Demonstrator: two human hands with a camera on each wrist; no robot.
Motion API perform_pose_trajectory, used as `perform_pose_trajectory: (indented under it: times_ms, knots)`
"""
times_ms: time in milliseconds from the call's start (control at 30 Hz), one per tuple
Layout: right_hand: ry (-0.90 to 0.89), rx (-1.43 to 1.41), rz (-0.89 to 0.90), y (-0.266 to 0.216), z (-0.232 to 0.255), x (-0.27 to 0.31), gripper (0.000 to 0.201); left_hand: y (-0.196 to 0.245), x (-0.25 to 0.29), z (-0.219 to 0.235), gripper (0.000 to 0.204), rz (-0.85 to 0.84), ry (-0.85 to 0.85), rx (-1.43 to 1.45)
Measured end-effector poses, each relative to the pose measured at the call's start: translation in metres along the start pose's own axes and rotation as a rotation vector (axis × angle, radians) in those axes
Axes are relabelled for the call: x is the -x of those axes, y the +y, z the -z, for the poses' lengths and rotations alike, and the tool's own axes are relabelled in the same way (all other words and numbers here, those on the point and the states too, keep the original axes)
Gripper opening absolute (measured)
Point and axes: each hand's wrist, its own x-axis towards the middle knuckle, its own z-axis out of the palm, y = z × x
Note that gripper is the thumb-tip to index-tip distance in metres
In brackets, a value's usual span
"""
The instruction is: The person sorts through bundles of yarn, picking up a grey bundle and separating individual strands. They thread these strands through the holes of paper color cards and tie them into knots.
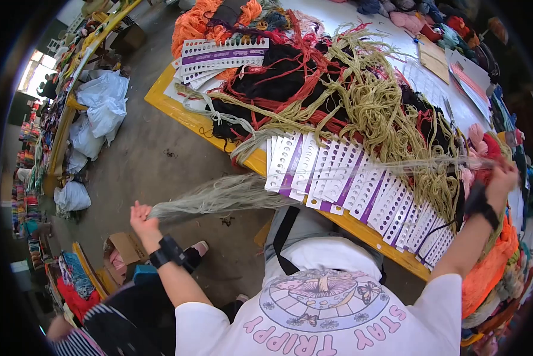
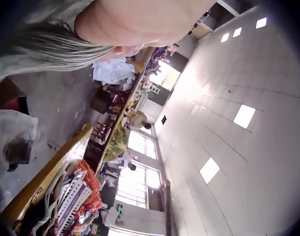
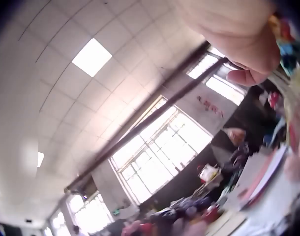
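A long bundle of pale grey-green thread [image 1: 225, 197] stretches between the two hands across the table's front edge. The left hand [image 1: 145, 221] grips its left end, out over the floor; in the left wrist view strands [image 2: 61, 51] run from under that hand [image 2: 140, 24]. At the far right of the head view, the right hand [image 1: 502, 178] pinches the other end, where strands look thin and blurred. Beneath the thread lie white and purple cards with holes [image 1: 332, 172] and a tangle of olive yarn [image 1: 367, 101]. In the right wrist view the fingers [image 3: 248, 76] are curled.
The table has a yellow edge [image 1: 160, 89]. Red yarn [image 1: 314, 65], orange yarn [image 1: 189, 29] and black cloth lie on it. Orange skeins [image 1: 492, 273] are piled at the right. White bags [image 1: 103, 95] and a cardboard box [image 1: 124, 255] stand at the left, near another person's striped sleeve [image 1: 109, 320].
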Motion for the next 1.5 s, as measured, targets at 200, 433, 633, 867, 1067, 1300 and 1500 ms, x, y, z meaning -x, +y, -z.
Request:
perform_pose_trajectory:
  times_ms: [200, 433, 633, 867, 1067, 1300, 1500]
  knots:
    - [-0.509, -0.660, -0.145, -0.083, -0.106, 0.038, 0.022, -0.108, 0.123, -0.121, 0.032, 0.535, -0.780, -0.119]
    - [-1.366, -1.117, -0.789, -0.160, -0.262, 0.212, 0.033, -0.254, 0.172, -0.159, 0.016, 0.688, -0.988, -0.827]
    - [-1.114, -0.595, -0.423, -0.163, -0.273, 0.222, 0.017, -0.274, 0.166, -0.162, 0.011, 0.562, -0.858, -0.955]
    - [-0.944, -0.538, -0.532, -0.149, -0.283, 0.232, 0.015, -0.268, 0.171, -0.168, 0.023, 0.317, -0.867, -1.488]
    - [-0.924, -0.736, -0.646, -0.143, -0.283, 0.233, 0.014, -0.288, 0.156, -0.161, 0.034, -0.177, -1.112, -1.684]
    - [-0.884, -0.882, -0.769, -0.143, -0.281, 0.228, 0.012, -0.288, 0.159, -0.165, 0.035, 0.177, -0.974, -1.623]
    - [-0.842, -0.563, -0.583, -0.144, -0.281, 0.231, 0.013, -0.290, 0.139, -0.158, 0.037, 0.213, -0.866, -1.684]
